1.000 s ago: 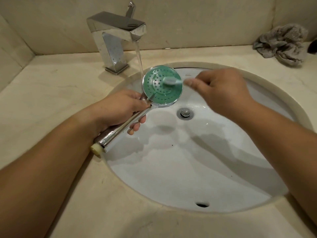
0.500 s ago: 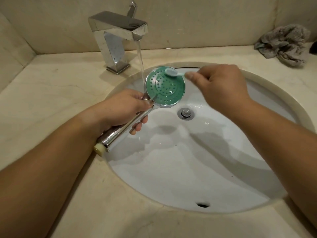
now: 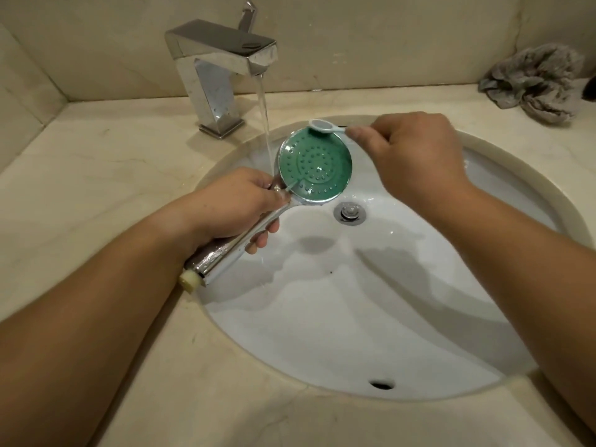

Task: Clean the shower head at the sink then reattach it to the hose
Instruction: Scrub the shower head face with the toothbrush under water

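My left hand (image 3: 235,204) grips the chrome handle of the shower head (image 3: 314,166), whose round green face points up over the white sink (image 3: 419,317). My right hand (image 3: 416,156) pinches a pale toothbrush (image 3: 322,126); its head lies on the far rim of the green face. Water runs from the chrome tap (image 3: 222,59) in a thin stream just left of the face, onto the handle by my left thumb. The handle's cream threaded end (image 3: 190,280) sticks out over the sink edge. No hose is in view.
A crumpled grey cloth (image 3: 538,82) lies on the beige stone counter (image 3: 96,175) at the back right. The drain plug (image 3: 350,211) sits in the basin under the shower head. Walls close the counter behind and at the left.
The toothbrush head has moved from the middle of the green face up to its far rim. My right hand rose slightly with it. The left hand keeps its hold.
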Motion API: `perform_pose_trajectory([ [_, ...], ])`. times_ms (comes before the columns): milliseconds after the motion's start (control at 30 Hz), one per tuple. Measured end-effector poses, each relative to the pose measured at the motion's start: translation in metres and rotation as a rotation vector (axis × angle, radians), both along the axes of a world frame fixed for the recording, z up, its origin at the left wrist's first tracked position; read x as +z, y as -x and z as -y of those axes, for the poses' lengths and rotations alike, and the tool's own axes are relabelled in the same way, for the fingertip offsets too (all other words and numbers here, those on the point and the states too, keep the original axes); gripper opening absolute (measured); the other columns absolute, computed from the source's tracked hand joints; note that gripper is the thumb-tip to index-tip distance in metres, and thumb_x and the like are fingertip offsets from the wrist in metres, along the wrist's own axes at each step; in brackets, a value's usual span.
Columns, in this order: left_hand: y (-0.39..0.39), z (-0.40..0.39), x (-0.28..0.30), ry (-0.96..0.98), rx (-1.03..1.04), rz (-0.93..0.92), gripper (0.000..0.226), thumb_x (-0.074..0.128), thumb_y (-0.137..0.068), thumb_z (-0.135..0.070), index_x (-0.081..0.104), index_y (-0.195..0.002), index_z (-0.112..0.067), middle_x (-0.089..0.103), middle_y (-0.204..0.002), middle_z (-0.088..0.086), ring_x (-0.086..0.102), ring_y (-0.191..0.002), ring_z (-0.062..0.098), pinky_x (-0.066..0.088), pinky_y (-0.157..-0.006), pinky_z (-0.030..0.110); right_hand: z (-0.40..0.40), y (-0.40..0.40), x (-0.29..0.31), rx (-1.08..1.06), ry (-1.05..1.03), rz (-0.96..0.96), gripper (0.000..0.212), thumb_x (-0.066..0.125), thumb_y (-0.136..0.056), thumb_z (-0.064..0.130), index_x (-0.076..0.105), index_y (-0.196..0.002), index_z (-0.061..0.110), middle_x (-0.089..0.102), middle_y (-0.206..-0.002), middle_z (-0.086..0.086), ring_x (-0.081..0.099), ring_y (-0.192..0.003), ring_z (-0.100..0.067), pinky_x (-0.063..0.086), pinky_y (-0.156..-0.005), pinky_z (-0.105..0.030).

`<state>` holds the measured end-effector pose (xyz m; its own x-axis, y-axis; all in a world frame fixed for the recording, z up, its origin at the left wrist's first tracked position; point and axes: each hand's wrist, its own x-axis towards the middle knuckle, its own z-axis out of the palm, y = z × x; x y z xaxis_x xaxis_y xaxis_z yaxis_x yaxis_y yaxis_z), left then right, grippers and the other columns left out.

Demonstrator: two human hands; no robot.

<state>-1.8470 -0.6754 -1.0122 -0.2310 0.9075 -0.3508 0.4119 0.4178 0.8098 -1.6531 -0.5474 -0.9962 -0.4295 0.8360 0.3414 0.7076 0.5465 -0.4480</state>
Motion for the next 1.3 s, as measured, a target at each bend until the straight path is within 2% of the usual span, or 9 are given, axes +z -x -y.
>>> perform_pose_trajectory([
  [133,-0.002,-0.001,0.000,0.005,0.002,0.001,0.023,0.052,-0.109,-0.018,0.059,-0.099,0.002,0.063,-0.072,0.014,0.057,-0.047,0.022,0.049,-0.046,0.032,0.021,0.004,-0.011,0.170,0.012,0.064,0.049,0.047,-0.094,0.064,0.064,-0.073,0.022,0.053,-0.056,0.003,0.053,-0.064,-0.023,0.036,-0.056,-0.033],
  [300,-0.001,0.000,0.001,-0.004,0.011,0.006,0.021,0.052,-0.108,-0.017,0.059,-0.099,0.001,0.063,-0.070,0.013,0.056,-0.045,0.021,0.048,-0.044,0.031,0.004,0.001,-0.004,0.002,0.011,-0.021,0.052,0.049,-0.093,0.063,0.058,-0.067,0.019,0.052,-0.057,0.001,0.054,-0.068,-0.028,0.031,-0.057,-0.033],
  [400,-0.001,-0.001,0.000,0.006,0.012,0.010,0.021,0.052,-0.108,-0.017,0.060,-0.099,0.000,0.064,-0.071,0.014,0.057,-0.046,0.021,0.048,-0.045,0.032,0.022,0.003,-0.013,0.171,0.001,0.073,0.050,0.047,-0.094,0.064,0.067,-0.078,0.021,0.054,-0.057,0.002,0.054,-0.066,-0.024,0.034,-0.056,-0.032],
  [567,-0.001,-0.001,0.000,-0.001,-0.005,-0.004,0.022,0.053,-0.108,-0.017,0.059,-0.096,0.001,0.063,-0.072,0.015,0.056,-0.045,0.021,0.048,-0.044,0.031,0.006,0.002,-0.003,0.021,-0.026,-0.005,0.049,0.047,-0.093,0.064,0.059,-0.072,0.022,0.053,-0.061,0.001,0.056,-0.072,-0.028,0.033,-0.060,-0.033],
  [700,-0.001,-0.002,-0.002,-0.002,-0.021,-0.008,0.021,0.053,-0.108,-0.017,0.060,-0.098,0.001,0.063,-0.072,0.015,0.057,-0.045,0.022,0.049,-0.046,0.033,0.023,0.008,-0.014,0.193,-0.075,0.099,0.054,0.044,-0.094,0.066,0.063,-0.076,0.018,0.055,-0.060,0.002,0.054,-0.066,-0.023,0.035,-0.057,-0.033],
  [833,0.000,-0.001,-0.001,0.001,-0.026,-0.026,0.025,0.054,-0.108,-0.018,0.059,-0.095,0.003,0.063,-0.072,0.016,0.057,-0.045,0.021,0.049,-0.045,0.032,0.002,-0.001,-0.001,-0.013,-0.012,-0.009,0.050,0.046,-0.094,0.064,0.051,-0.066,0.022,0.049,-0.057,0.004,0.051,-0.069,-0.026,0.028,-0.057,-0.033],
  [1067,0.003,-0.002,0.000,-0.006,-0.003,0.022,0.022,0.052,-0.108,-0.017,0.059,-0.093,-0.002,0.064,-0.068,0.012,0.057,-0.047,0.023,0.050,-0.047,0.033,0.028,0.005,-0.007,0.195,-0.014,0.090,0.051,0.046,-0.095,0.063,0.067,-0.077,0.020,0.057,-0.059,0.002,0.054,-0.065,-0.023,0.040,-0.057,-0.034],
  [1200,0.005,0.000,0.002,-0.009,-0.002,-0.005,0.022,0.053,-0.108,-0.017,0.061,-0.094,-0.002,0.065,-0.070,0.012,0.058,-0.048,0.023,0.050,-0.048,0.034,0.024,0.005,0.003,0.229,0.022,0.165,0.052,0.049,-0.093,0.063,0.067,-0.073,0.019,0.055,-0.056,0.000,0.051,-0.059,-0.020,0.037,-0.055,-0.033],
  [1300,0.005,0.000,0.002,-0.019,0.008,-0.002,0.023,0.053,-0.108,-0.017,0.058,-0.092,-0.002,0.063,-0.069,0.013,0.057,-0.046,0.023,0.049,-0.046,0.032,0.009,-0.011,0.005,0.177,0.116,0.098,0.057,0.055,-0.092,0.060,0.059,-0.064,0.011,0.046,-0.050,-0.004,0.042,-0.053,-0.023,0.035,-0.054,-0.034],
])
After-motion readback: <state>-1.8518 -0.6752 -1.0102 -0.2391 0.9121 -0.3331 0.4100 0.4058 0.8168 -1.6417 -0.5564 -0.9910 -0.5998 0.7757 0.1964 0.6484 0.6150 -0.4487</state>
